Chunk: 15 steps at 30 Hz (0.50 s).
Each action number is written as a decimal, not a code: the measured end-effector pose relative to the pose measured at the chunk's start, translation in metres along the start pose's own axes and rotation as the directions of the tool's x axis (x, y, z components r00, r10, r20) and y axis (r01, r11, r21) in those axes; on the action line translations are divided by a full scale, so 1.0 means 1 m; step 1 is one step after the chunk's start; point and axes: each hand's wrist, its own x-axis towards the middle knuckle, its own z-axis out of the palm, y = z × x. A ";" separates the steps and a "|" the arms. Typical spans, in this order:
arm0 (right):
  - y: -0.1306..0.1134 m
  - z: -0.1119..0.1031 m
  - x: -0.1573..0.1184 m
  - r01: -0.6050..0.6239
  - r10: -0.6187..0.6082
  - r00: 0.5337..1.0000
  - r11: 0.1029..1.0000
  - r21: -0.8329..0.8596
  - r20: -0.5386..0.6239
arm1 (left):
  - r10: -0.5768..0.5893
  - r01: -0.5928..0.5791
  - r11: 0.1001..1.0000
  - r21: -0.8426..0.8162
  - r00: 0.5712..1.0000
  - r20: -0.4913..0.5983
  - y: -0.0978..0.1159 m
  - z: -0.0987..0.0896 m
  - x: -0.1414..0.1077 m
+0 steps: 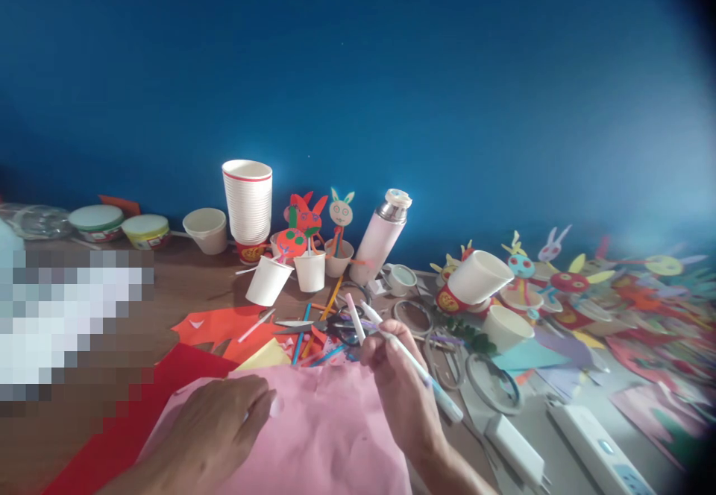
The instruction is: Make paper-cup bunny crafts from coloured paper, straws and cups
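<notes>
A sheet of pink paper lies wrinkled in front of me. My left hand rests on its left part, fingers curled under; a small pale bit shows at the fingertips, too little to name. Above the sheet's right edge, my right hand is closed around a white marker pen that slants down to the right. A short pale stick with a pink end, perhaps a pen cap, sticks up from the same fingers. Scissors and coloured pencils lie just beyond the paper.
Red paper and orange paper lie at left. Behind stand stacked paper cups, cups with paper rabbit figures and a pink thermos. At right are cables, a charger, a power strip and more paper figures.
</notes>
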 end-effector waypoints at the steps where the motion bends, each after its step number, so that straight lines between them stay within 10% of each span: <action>1: 0.002 0.001 0.002 -0.042 0.042 0.999 0.992 0.119 0.001 | -0.001 0.000 0.999 0.045 1.000 0.012 0.004 -0.003 -0.001; 7: 0.000 0.006 0.004 -0.164 0.184 0.983 0.897 0.410 -0.010 | 0.043 -0.044 0.990 0.131 0.999 0.012 0.013 -0.010 -0.004; 15: 0.011 0.009 -0.009 -0.133 0.130 0.991 0.985 0.109 0.029 | 0.228 -0.228 0.971 0.066 0.974 0.007 0.014 0.002 -0.016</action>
